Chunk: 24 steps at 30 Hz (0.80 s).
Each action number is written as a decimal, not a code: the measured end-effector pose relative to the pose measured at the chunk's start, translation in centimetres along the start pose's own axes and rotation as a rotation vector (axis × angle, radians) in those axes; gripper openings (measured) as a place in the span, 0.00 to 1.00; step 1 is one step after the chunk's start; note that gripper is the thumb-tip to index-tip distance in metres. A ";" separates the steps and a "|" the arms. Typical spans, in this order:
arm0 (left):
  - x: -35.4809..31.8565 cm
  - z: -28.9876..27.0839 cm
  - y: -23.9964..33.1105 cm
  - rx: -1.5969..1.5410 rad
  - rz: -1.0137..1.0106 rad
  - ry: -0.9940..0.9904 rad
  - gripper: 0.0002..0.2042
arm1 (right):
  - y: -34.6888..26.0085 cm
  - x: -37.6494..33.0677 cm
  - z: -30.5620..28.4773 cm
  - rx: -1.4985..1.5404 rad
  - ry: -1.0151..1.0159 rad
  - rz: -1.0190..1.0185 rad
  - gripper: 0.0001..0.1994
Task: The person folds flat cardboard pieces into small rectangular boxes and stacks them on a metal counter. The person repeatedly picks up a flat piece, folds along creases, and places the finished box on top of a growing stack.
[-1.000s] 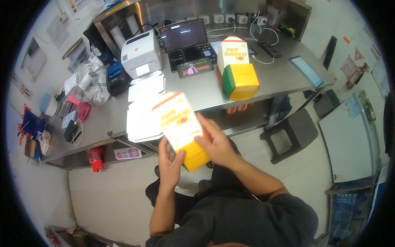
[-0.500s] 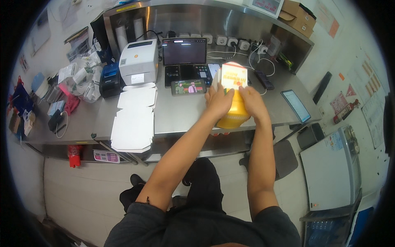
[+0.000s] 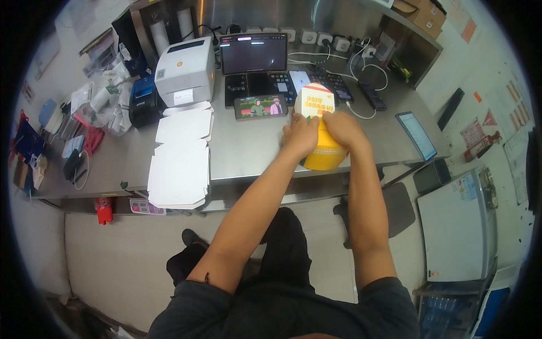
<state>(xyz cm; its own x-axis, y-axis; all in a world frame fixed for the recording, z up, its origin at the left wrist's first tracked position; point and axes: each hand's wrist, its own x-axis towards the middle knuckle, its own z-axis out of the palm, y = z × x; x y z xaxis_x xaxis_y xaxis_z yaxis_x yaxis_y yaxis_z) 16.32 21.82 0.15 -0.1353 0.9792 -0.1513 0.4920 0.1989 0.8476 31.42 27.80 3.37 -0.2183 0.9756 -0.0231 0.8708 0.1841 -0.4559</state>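
Note:
Both my hands grip a yellow and white cardboard food box (image 3: 326, 160) above the front part of the metal table. My left hand (image 3: 302, 135) is wrapped round its left side. My right hand (image 3: 344, 131) presses on its right side, with both thumbs close together on the top. The printed white flap (image 3: 316, 101) of the box points away from me. The fingers under the box are hidden. To the left lie flat, unfolded white box blanks (image 3: 179, 174), overhanging the table's front edge.
Behind the box stand a phone (image 3: 261, 107) playing a video and a laptop-like screen (image 3: 254, 53). A white label printer (image 3: 185, 72) and a black printer (image 3: 145, 101) are on the left, beside plastic bags (image 3: 104, 99). A tablet (image 3: 416, 136) lies at the right edge.
The view has shifted slightly. My right hand has moved inward over the top of the box, its thumb now nearer the left one. Both hands keep hold of the box.

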 end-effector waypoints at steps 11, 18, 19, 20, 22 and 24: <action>0.6 0.1 -0.7 0.055 0.034 -0.001 0.44 | -5.2 7.0 0.6 -0.239 -0.266 0.031 0.23; -3.7 -1.7 -0.8 -0.087 0.302 0.257 0.29 | -4.3 4.9 -0.2 -0.241 -0.111 -0.112 0.24; -5.3 -3.0 -1.6 -0.075 0.440 0.212 0.28 | -4.1 3.7 -0.9 -0.241 -0.035 -0.142 0.24; -7.0 -5.2 -3.0 -0.075 0.585 0.165 0.26 | -4.2 2.2 -1.3 -0.263 0.036 -0.129 0.24; -10.9 -9.8 -6.0 0.154 0.684 0.205 0.22 | -4.4 -2.7 -0.7 -0.006 0.759 -0.386 0.19; -15.1 -14.7 -9.3 0.288 0.721 0.316 0.20 | -4.8 -8.0 -0.2 0.325 0.905 -0.588 0.13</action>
<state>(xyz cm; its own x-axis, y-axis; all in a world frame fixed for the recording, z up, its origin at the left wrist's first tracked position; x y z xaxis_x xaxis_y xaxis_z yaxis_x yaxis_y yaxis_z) 1.21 4.57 2.05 0.0828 0.8213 0.5644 0.7448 -0.4273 0.5125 29.11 19.10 5.95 -0.0425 0.4996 0.8652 0.5531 0.7329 -0.3961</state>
